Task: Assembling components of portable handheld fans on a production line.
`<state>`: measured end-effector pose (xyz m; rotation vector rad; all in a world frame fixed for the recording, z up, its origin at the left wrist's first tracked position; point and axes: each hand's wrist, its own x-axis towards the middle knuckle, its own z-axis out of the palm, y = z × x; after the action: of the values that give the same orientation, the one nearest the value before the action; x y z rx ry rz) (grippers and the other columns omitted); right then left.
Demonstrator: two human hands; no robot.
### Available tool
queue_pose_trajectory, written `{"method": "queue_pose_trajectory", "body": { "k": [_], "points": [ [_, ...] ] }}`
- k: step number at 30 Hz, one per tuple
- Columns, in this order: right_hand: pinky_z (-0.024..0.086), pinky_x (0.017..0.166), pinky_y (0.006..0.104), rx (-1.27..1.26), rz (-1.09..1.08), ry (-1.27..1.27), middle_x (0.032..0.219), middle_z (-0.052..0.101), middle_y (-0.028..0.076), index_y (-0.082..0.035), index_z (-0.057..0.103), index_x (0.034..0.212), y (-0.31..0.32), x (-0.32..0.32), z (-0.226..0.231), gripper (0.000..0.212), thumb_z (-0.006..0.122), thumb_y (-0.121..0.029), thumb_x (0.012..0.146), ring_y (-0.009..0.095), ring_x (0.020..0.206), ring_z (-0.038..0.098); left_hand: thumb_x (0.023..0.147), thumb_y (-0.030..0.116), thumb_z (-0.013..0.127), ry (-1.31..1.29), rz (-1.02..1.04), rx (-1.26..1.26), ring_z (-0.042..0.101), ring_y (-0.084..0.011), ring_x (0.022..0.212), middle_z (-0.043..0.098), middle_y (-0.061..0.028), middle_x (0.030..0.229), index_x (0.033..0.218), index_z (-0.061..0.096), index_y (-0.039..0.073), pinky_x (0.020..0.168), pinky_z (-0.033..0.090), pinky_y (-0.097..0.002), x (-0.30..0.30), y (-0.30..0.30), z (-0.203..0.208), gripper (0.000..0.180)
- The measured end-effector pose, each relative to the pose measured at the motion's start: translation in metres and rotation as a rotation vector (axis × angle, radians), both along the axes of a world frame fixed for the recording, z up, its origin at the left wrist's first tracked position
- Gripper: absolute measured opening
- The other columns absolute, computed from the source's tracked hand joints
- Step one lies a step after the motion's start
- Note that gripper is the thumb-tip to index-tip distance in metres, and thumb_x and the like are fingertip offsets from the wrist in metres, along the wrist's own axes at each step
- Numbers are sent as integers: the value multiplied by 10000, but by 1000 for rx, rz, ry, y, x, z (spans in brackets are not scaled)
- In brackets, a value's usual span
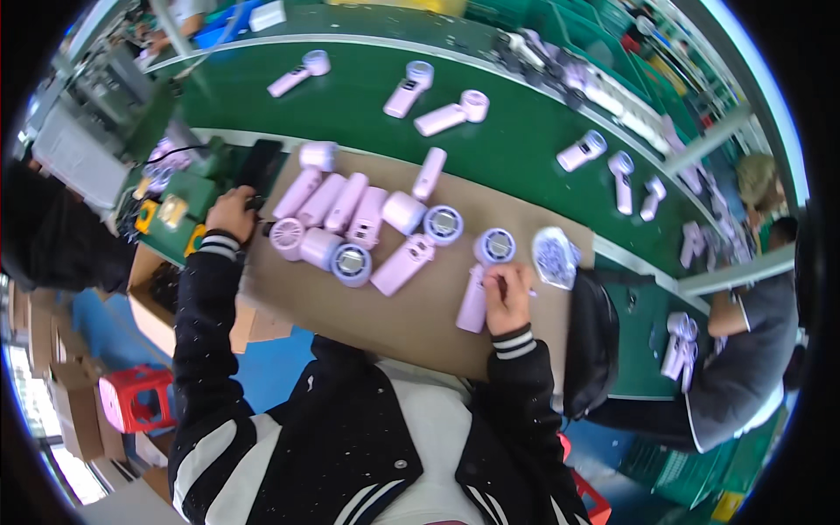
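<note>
Several pink handheld fans lie on a brown cardboard sheet (306,302) before me. My right hand (507,302) is closed in a pinch over the neck of one pink handheld fan (472,302). What sits between its fingertips is too small to make out. A clear bag of small bluish parts (555,257) rests just right of that hand. At the sheet's left edge my left hand (230,214) has its fingers curled near a small dark item I cannot name. Beyond it lies a flat black object (261,164). Another pink fan (404,264) lies between my hands.
A green conveyor belt (359,96) with scattered pink fans runs across the far side. Green equipment (179,210) with yellow parts stands at left, above an open carton (150,302). A black bag (591,346) hangs at right, near a seated co-worker (744,367).
</note>
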<state>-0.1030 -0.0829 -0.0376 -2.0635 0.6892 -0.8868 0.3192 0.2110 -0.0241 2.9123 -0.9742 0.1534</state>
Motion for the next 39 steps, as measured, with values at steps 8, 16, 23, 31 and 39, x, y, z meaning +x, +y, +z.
{"method": "queue_pose_trajectory", "body": {
  "k": [8, 16, 23, 31, 39],
  "points": [
    [375, 826, 306, 60, -57, 23, 1044, 475, 99, -75, 618, 891, 6, 0, 2, 110, 597, -1, 812, 233, 904, 432, 847, -9, 530, 116, -157, -736, 584, -217, 875, 668, -86, 1066, 1185, 624, 67, 777, 462, -285, -71, -42, 71, 359],
    [388, 820, 309, -24, -92, 28, 1053, 460, 106, -58, 593, 947, 17, 1, 4, 155, 582, 19, 814, 238, 906, 439, 778, -114, 560, 1112, -776, -1025, 532, -169, 943, 581, -80, 1067, 1172, 634, 40, 850, 424, -286, -250, -149, 55, 429],
    [398, 830, 356, -55, -318, 18, 1041, 459, 139, -60, 568, 1024, 32, 17, -5, 239, 576, 2, 794, 280, 890, 437, 851, -91, 566, 1295, -570, -1094, 540, -133, 895, 597, -55, 1028, 1070, 636, 27, 816, 451, -249, -292, -182, 14, 258],
    [423, 719, 309, 130, -325, -247, 906, 535, 104, -42, 577, 940, 24, 2, 22, 141, 592, -8, 805, 222, 761, 480, 874, -85, 558, 1473, -336, -1210, 543, -106, 855, 599, -44, 1018, 1011, 617, 21, 776, 464, -216, -298, -195, 12, 182],
    [405, 565, 251, 330, -64, -1, 654, 562, 12, -34, 601, 844, -1, -10, 25, 32, 609, -55, 868, 128, 571, 476, 868, -6, 597, 964, -499, -834, 584, -169, 779, 619, -75, 984, 1047, 620, 21, 695, 480, -268, -292, -201, 6, 182]
  ]
}}
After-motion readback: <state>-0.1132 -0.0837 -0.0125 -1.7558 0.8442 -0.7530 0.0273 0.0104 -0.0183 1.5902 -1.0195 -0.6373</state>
